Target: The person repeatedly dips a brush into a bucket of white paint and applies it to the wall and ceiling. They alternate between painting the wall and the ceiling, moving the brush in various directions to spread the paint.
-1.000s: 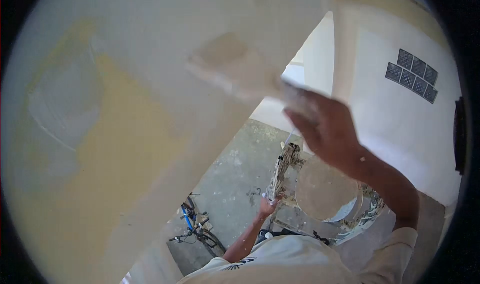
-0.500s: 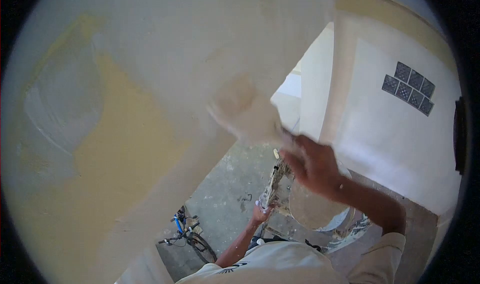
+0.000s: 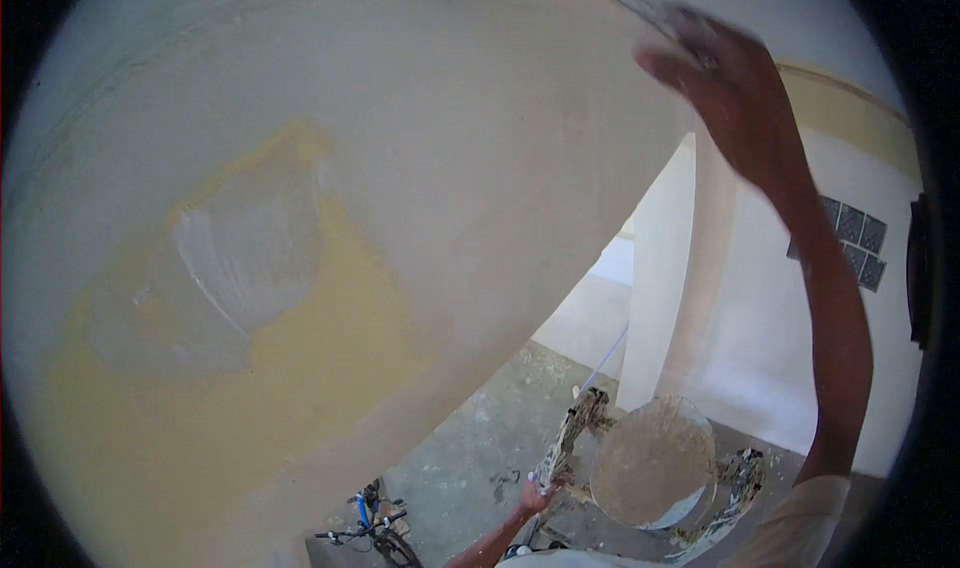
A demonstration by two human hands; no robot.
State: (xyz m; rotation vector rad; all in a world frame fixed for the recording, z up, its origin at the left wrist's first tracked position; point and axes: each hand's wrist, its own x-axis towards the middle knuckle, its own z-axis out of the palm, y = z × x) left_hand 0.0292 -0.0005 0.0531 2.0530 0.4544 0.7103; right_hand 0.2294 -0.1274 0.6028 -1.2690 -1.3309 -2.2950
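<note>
My right hand (image 3: 715, 83) is raised at the upper right, its fingers wrapped round the handle of a scraper whose blade is blurred against the top of the wall (image 3: 450, 118). Pale filler (image 3: 255, 248) lies in a smeared patch over yellow paint on that wall. Low in the view, my left hand (image 3: 540, 490) grips the end of a rough, paint-spattered wooden bar (image 3: 572, 438), beside a round board (image 3: 655, 463).
A bicycle (image 3: 375, 528) stands on the concrete floor (image 3: 470, 418) at the lower left. Patterned vent blocks (image 3: 860, 228) are set in the white wall at the right. A spattered bar (image 3: 735, 493) lies right of the round board.
My right hand has moved up with the scraper, from the wall's lower edge to its top. My left hand still grips the bar. The view has tilted upward.
</note>
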